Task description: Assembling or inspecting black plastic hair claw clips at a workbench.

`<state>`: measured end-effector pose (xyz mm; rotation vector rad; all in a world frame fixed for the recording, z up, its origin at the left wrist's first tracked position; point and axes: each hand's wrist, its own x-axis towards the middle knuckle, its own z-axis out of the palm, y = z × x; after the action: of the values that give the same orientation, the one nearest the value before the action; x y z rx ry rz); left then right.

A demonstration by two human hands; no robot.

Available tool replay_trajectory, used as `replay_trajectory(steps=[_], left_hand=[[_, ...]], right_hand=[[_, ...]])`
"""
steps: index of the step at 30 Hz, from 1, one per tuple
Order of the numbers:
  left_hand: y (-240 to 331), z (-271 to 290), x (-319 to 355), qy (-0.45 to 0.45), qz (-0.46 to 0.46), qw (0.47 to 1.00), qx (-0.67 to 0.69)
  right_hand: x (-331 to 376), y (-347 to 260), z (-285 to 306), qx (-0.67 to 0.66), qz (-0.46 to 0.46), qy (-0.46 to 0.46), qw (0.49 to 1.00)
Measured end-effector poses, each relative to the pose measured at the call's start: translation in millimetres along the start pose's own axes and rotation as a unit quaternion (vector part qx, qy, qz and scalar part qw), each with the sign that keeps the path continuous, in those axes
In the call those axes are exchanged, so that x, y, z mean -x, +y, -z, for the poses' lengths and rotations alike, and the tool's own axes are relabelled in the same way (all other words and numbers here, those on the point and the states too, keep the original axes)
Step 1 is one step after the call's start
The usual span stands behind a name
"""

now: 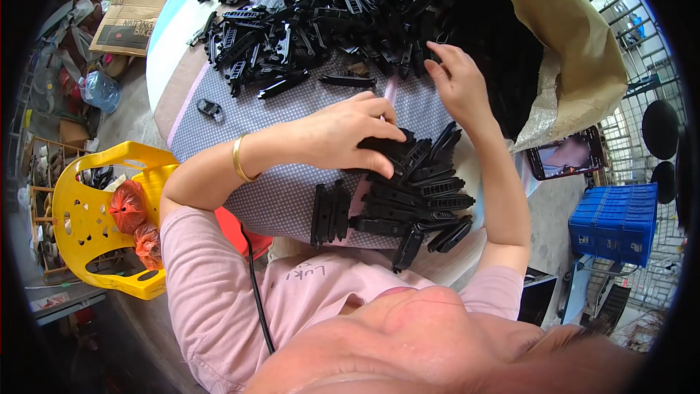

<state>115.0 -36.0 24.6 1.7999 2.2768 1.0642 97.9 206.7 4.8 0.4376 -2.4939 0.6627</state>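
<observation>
My left hand reaches across from the left, its fingers and thumb closed on a black plastic part at the upper edge of a near heap. Similar slim black plastic parts fan out in that heap at the table's near side, with several lined up side by side on its left. Farther off, my right hand hovers beside the large pile of loose black parts. Its thumb and fingers are apart, and nothing shows between them.
A brown sack with a dark opening lies at the far right of the cloth-covered table. A phone sits by the right edge, above a blue crate. A yellow plastic chair holding red bags stands left.
</observation>
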Motion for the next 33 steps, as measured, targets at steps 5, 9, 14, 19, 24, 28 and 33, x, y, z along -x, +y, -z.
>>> replay_trajectory(steps=[5, 9, 14, 19, 24, 28, 33], left_hand=[[-41.6, 14.1, -6.9, 0.18, 0.101, 0.951, -0.228], [-68.9, 14.8, -5.7, 0.133, 0.151, 0.922, -0.331], [-61.1, 19.8, -8.8, 0.185, 0.122, 0.919, -0.326], [-47.7, 18.0, -12.3, 0.253, 0.165, 0.953, -0.035], [-33.9, 22.6, -17.9, 0.255, 0.259, 0.93, 0.06], [-38.0, 11.1, -20.5, 0.291, 0.282, 0.869, 0.285], [-17.9, 10.6, -23.0, 0.242, 0.372, 0.753, 0.486]], right_hand=[[-2.5, 2.6, -21.9, 0.111, 0.051, -0.002, 0.992], [3.4, -1.2, -21.8, 0.09, -0.038, -0.036, 0.995], [4.7, -10.5, 2.9, -0.119, -0.146, -0.066, 0.98], [4.9, -30.0, 21.5, -0.463, -0.211, -0.057, 0.859], [10.1, -50.6, 27.3, -0.501, -0.183, -0.118, 0.837], [15.3, -66.6, 23.7, -0.571, -0.124, -0.141, 0.799], [17.8, -72.8, 21.0, -0.566, -0.104, -0.156, 0.803]])
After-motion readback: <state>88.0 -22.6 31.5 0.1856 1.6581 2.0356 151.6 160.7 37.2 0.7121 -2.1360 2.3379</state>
